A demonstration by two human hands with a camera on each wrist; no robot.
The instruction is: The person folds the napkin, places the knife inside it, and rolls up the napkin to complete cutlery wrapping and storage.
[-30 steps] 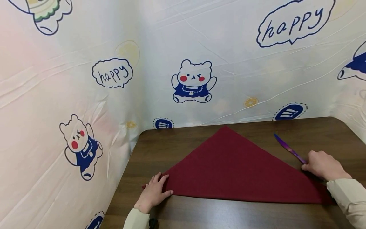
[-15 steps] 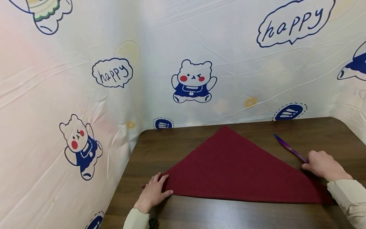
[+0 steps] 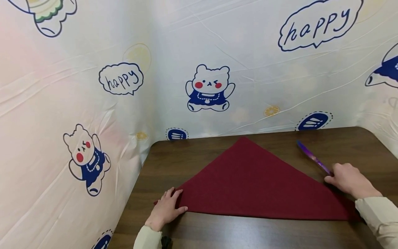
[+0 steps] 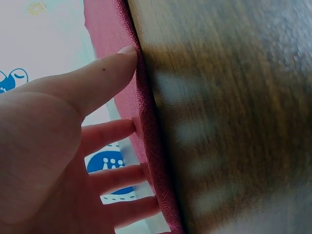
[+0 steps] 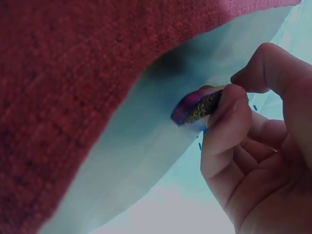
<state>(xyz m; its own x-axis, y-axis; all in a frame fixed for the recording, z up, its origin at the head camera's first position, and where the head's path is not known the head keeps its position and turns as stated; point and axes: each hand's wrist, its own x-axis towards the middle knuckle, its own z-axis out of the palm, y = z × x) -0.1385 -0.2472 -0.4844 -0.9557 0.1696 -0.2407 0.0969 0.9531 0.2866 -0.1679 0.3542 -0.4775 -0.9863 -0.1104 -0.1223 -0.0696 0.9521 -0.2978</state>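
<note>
A dark red cloth (image 3: 248, 183), folded to a triangle, lies flat with its peak at the back of the table. On its left corner rests my left hand (image 3: 166, 207), fingers spread; the left wrist view has the thumb and fingertips (image 4: 127, 49) touching the cloth along its folded edge. Beyond the cloth's right slope, my right hand (image 3: 349, 180) pinches a purple-blue table knife (image 3: 314, 157) by its handle, the blade pointing to the back left. Close up, the patterned handle end (image 5: 200, 107) shows between thumb and curled fingers, apart from the cloth.
The brown wooden table (image 3: 186, 159) has rounded back corners. A pale curtain (image 3: 248, 52) printed with bears and "happy" bubbles hangs right behind it and along the left side.
The knife has swung slightly, its tip now a little further back and left. My right hand has shifted slightly left with it. The left hand stays on the cloth.
</note>
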